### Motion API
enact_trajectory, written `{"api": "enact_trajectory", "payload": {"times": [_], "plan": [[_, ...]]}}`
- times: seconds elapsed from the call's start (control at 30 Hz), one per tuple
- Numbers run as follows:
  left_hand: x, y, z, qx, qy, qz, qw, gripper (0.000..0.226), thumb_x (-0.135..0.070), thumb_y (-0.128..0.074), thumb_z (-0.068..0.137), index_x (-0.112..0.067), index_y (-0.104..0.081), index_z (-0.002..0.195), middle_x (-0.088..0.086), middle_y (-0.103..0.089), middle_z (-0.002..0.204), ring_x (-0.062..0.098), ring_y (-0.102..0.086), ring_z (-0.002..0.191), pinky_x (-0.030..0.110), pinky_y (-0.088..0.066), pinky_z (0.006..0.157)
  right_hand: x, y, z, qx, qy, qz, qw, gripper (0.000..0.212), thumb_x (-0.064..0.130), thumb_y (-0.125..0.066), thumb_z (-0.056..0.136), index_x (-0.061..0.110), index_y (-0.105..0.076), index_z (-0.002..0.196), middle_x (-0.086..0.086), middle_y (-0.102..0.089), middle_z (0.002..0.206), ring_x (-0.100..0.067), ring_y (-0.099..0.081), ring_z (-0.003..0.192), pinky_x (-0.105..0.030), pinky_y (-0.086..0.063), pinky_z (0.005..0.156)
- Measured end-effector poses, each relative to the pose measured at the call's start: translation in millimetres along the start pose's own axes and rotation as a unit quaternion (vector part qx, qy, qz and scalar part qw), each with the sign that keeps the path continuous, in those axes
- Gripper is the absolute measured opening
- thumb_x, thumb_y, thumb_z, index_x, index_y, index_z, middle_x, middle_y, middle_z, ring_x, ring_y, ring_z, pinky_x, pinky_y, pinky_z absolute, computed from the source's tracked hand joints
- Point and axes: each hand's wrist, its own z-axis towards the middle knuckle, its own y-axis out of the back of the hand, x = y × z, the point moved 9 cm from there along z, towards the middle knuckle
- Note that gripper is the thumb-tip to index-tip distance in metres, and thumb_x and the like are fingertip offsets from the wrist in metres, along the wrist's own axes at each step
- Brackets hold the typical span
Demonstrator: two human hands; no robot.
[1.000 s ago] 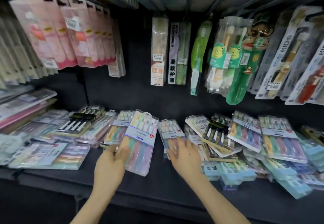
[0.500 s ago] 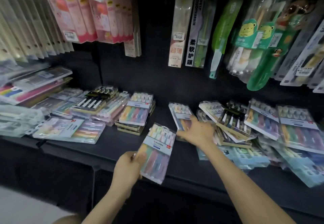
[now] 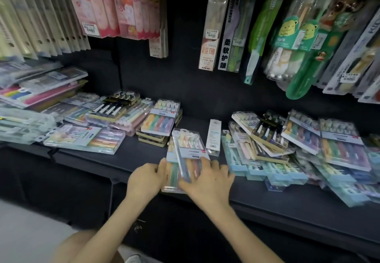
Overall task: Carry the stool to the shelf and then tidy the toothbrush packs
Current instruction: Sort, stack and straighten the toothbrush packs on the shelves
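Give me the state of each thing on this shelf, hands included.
left hand, grips lower pastel pack's left edge.
right hand, spread fingers rest on upper pastel pack.
upper pastel pack, tilted across the lower one.
narrow white pack, lying flat, alone.
right pile, jumbled, overlapping.
middle stack, fairly square.

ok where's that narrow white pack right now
Head view, middle of the dark shelf: the narrow white pack lies just right of the pastel toothbrush packs that the left hand grips, and left of the jumbled pile.
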Motion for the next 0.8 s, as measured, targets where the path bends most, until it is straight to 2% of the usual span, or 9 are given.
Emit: {"api": "enact_trajectory", "payload": {"times": [0.1,0.2,0.3,0.37,0.43,0.5,0.57,0.67,0.8], "plan": [[8.3,4.5,13.1,0.010,-0.003,-0.032,0.999,0.062,-0.050,-0.031,0.098,0.000,-0.066,0.081,0.010,-0.067,0.071,0.024,-0.063,0.069,0.033,-0.049,0.065,11.3,-1.9,-6.7,-0.024,0.015,-0.026,0.999,0.079,0.080,-0.044,0.060,0.030,-0.051,0.121,-0.003,-0.053,0.118,-0.028,-0.044,0.109,-0.040,-0.031,0.085],[16.0,27.8,25.1,-0.054,-0.015,-0.091,0.994,0.054,-0.043,-0.038,0.098,0.003,-0.065,0.087,0.016,-0.067,0.078,0.028,-0.063,0.071,0.036,-0.050,0.067,14.5,-8.6,-4.7,0.041,0.026,0.016,0.999,0.081,0.087,-0.040,0.068,0.033,-0.048,0.128,-0.003,-0.043,0.124,-0.025,-0.037,0.117,-0.039,-0.035,0.094],[14.2,58.7,40.7,-0.131,-0.036,-0.087,0.987,0.039,-0.034,-0.045,0.098,-0.001,-0.065,0.095,0.015,-0.068,0.087,0.024,-0.056,0.076,0.030,-0.037,0.064,12.1,-7.9,4.3,0.103,0.038,0.164,0.980,0.067,0.067,-0.057,0.079,0.034,-0.046,0.136,0.001,-0.038,0.122,-0.019,-0.038,0.120,-0.029,-0.038,0.096],[8.6,74.1,56.6,-0.169,-0.056,-0.071,0.981,0.037,-0.034,-0.049,0.096,-0.003,-0.065,0.109,0.014,-0.067,0.096,0.027,-0.059,0.090,0.031,-0.040,0.070,5.7,-12.9,12.7,0.129,0.016,0.260,0.957,0.064,0.045,-0.070,0.080,0.033,-0.046,0.137,0.005,-0.040,0.121,-0.012,-0.047,0.111,-0.023,-0.039,0.094],[-0.5,81.5,75.7,-0.182,-0.086,-0.038,0.979,0.039,-0.035,-0.053,0.094,-0.004,-0.064,0.114,0.016,-0.066,0.102,0.029,-0.057,0.100,0.031,-0.040,0.075,2.0,-22.1,22.6,0.148,-0.019,0.359,0.921,0.065,0.024,-0.076,0.078,0.028,-0.049,0.137,0.004,-0.052,0.126,-0.012,-0.056,0.107,-0.027,-0.048,0.090],[-9.1,81.2,95.7,-0.159,-0.098,-0.028,0.982,0.040,-0.035,-0.054,0.093,-0.005,-0.062,0.118,0.017,-0.066,0.107,0.030,-0.056,0.106,0.030,-0.040,0.080,8.7,-31.0,28.1,0.176,-0.027,0.423,0.888,0.066,0.009,-0.076,0.076,0.020,-0.051,0.136,0.001,-0.061,0.115,-0.016,-0.064,0.095,-0.024,-0.052,0.066],[-16.4,73.5,115.8,-0.108,-0.092,-0.020,0.990,0.049,-0.041,-0.054,0.092,-0.006,-0.056,0.126,0.016,-0.063,0.120,0.030,-0.055,0.115,0.032,-0.041,0.089,17.4,-33.9,31.7,0.193,-0.022,0.440,0.877,0.063,0.003,-0.077,0.074,0.016,-0.054,0.132,0.006,-0.060,0.096,-0.009,-0.063,0.077,-0.016,-0.046,0.053],[-21.0,52.7,141.3,-0.026,-0.058,0.038,0.997,0.076,-0.061,-0.054,0.085,-0.007,-0.042,0.138,0.013,-0.054,0.134,0.030,-0.049,0.125,0.034,-0.039,0.098,20.3,-34.1,37.6,0.208,-0.016,0.436,0.875,0.059,0.001,-0.076,0.075,0.018,-0.056,0.128,0.010,-0.058,0.087,-0.004,-0.059,0.066,-0.012,-0.042,0.046],[-24.5,29.0,162.1,0.039,-0.004,0.110,0.993,0.103,-0.078,-0.058,0.067,-0.010,-0.032,0.141,0.011,-0.049,0.138,0.031,-0.045,0.128,0.040,-0.039,0.103,4.1,-26.1,47.0,0.192,-0.025,0.415,0.889,0.048,0.017,-0.074,0.081,0.026,-0.055,0.125,0.006,-0.058,0.107,-0.007,-0.059,0.088,-0.020,-0.048,0.054]]}}
